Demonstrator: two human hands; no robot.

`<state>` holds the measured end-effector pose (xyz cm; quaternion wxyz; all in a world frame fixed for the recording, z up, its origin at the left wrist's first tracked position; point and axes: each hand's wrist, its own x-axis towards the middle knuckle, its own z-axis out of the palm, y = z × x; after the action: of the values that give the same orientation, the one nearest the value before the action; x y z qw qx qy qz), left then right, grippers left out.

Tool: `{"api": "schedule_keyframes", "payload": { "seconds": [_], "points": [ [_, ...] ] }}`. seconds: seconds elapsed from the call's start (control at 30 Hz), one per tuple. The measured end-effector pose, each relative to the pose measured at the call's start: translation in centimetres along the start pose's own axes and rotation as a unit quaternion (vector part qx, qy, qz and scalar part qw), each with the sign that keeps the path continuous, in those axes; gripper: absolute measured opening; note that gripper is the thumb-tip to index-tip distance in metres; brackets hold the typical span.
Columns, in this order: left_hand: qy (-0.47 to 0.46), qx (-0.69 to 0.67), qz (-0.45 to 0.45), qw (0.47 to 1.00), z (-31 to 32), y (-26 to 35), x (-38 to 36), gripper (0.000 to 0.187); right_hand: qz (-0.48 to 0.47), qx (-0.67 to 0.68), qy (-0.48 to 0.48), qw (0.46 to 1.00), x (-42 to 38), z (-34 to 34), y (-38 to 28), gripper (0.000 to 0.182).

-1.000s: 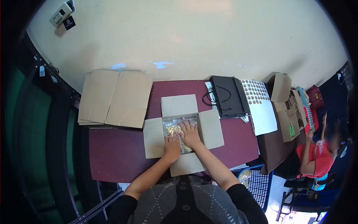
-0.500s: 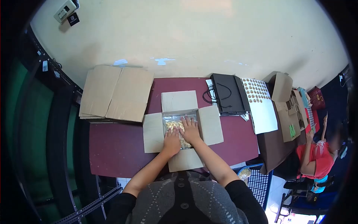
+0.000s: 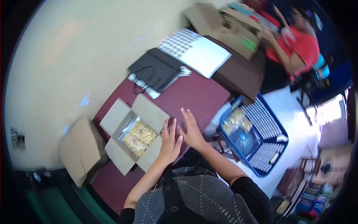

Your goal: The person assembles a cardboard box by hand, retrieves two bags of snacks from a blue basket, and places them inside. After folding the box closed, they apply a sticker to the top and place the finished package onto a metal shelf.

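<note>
An open cardboard box [image 3: 121, 155] sits on the maroon tabletop with its flaps folded outward. Inside lies a clear plastic bag [image 3: 138, 136] of pale yellow, nut-like pieces. Beside the box's right flaps hovers my left hand [image 3: 170, 145], fingers stretched out and nothing in it. Just right of it is my right hand [image 3: 192, 130], also empty, its fingers spread over the edge of the maroon table [image 3: 186, 87]. To the right of my hands, a blue plastic basket [image 3: 266, 172] holds similar clear bags [image 3: 237, 121] at its near left end.
Flattened cartons [image 3: 80, 149] are stacked left of the box. Black paper bags [image 3: 154, 71] and a sheet of round stickers [image 3: 197, 50] lie farther back. Another person [image 3: 294, 48] in a red shirt works at the brown-covered table [image 3: 240, 74] beside a cardboard box [image 3: 238, 39].
Both hands have lifted off the bag inside the box and moved out to its right. My view has swung right, bringing the whole blue basket into sight.
</note>
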<state>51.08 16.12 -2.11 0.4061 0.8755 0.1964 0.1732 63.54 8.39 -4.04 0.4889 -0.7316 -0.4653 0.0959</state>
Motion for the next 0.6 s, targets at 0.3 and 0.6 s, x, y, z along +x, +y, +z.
{"api": "schedule_keyframes", "payload": {
  "seconds": [0.3, 0.6],
  "points": [
    [-0.193, 0.005, 0.109, 0.975, 10.7, 8.5, 8.4, 0.056, 0.223, -0.119, 0.263, 0.931, -9.8, -14.5, 13.3, 0.052],
    [-0.409, -0.054, 0.020, 0.911, 33.8, 3.9, 10.8, 0.048, 0.428, -0.100, 0.338, 0.832, -20.7, -20.8, 24.6, 0.047]
  ]
}}
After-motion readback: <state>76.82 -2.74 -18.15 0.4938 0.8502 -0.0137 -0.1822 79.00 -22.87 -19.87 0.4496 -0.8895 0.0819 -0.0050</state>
